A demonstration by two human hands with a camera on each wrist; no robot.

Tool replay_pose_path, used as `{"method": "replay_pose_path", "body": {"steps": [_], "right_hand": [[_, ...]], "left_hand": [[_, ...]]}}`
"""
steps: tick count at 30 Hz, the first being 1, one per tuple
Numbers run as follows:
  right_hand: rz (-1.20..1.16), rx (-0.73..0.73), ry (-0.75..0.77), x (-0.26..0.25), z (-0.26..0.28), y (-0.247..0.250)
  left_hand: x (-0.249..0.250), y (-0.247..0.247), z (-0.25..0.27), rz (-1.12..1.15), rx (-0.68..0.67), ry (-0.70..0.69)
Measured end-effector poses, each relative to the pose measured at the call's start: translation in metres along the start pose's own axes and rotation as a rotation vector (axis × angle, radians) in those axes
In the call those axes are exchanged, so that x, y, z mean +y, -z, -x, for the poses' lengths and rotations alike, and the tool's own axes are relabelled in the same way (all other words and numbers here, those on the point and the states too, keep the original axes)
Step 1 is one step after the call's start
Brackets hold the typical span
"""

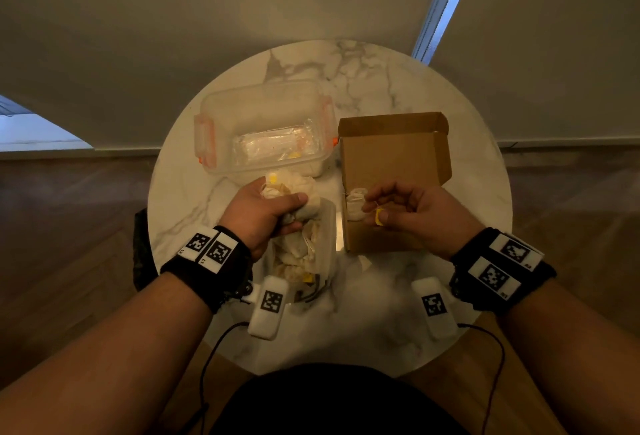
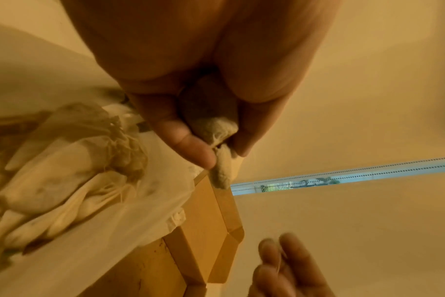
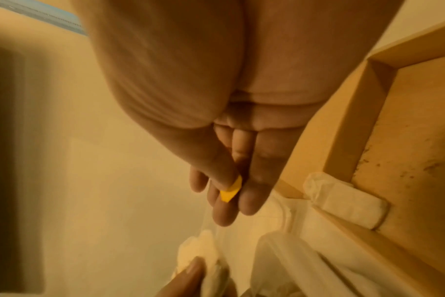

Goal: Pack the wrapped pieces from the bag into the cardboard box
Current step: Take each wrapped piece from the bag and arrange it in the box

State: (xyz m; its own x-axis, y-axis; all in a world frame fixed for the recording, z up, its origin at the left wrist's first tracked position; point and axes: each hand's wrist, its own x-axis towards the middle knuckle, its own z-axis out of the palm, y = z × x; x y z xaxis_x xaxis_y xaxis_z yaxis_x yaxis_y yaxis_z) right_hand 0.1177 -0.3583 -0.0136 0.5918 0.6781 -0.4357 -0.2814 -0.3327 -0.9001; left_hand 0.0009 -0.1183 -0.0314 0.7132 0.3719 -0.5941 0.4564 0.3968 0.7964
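one wrapped piece hangs at the near left corner of the cardboard box, just beside the right hand, which pinches its yellow tag between thumb and fingers; whether the piece already rests on the box floor i cannot tell. the left hand clenches a bunch of further pieces above the clear bag, which lies beneath and toward the body from that hand with more pieces inside. beyond the left hand stands a clear plastic tub on the marble table. the step in hand looks like lowering one piece into the box. next, i judge, the right hand should let the tag go inside the box, then take another piece from the left hand's bunch.
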Motion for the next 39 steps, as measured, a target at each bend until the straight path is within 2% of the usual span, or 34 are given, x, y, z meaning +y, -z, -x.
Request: {"method": "replay_pose_path", "body": {"steps": [4, 7, 11, 15, 17, 21, 25, 28, 33, 37, 39], "right_hand": [[-0.172, 0.083, 0.101, -0.016, -0.008, -0.017], [-0.083, 0.167, 0.176, -0.022, -0.017, -0.026], [-0.012, 0.223, 0.183, -0.017, -0.023, -0.03], [0.128, 0.293, 0.202, -0.008, -0.022, -0.032], [0.178, 0.292, 0.159, -0.004, -0.022, -0.03], [0.129, 0.166, 0.031, 0.006, -0.019, -0.023], [0.125, 0.241, 0.018, 0.024, -0.021, -0.013], [0.283, 0.285, -0.026, 0.044, -0.028, -0.004], [0.484, 0.252, -0.106, 0.067, -0.041, -0.001], [0.575, 0.193, -0.159, 0.082, -0.058, -0.005], [0.587, 0.209, -0.169, 0.089, -0.066, -0.008]], "left_hand": [[-0.008, -0.017, 0.006, 0.003, -0.066, 0.036], [-0.009, -0.033, 0.013, 0.016, -0.138, 0.044], [-0.007, -0.041, 0.017, 0.048, -0.199, 0.044], [-0.007, -0.043, 0.017, 0.009, -0.189, 0.024], [-0.007, -0.044, 0.016, -0.004, -0.164, 0.014], [-0.009, -0.043, 0.011, -0.052, -0.141, 0.005], [-0.012, -0.038, 0.006, -0.028, -0.084, 0.039], [-0.016, -0.028, 0.004, -0.005, -0.065, 0.039], [-0.02, -0.013, 0.003, 0.05, -0.039, 0.043], [-0.02, -0.007, 0.004, 0.075, -0.058, 0.043], [-0.022, -0.006, 0.005, 0.066, -0.065, 0.039]]}}
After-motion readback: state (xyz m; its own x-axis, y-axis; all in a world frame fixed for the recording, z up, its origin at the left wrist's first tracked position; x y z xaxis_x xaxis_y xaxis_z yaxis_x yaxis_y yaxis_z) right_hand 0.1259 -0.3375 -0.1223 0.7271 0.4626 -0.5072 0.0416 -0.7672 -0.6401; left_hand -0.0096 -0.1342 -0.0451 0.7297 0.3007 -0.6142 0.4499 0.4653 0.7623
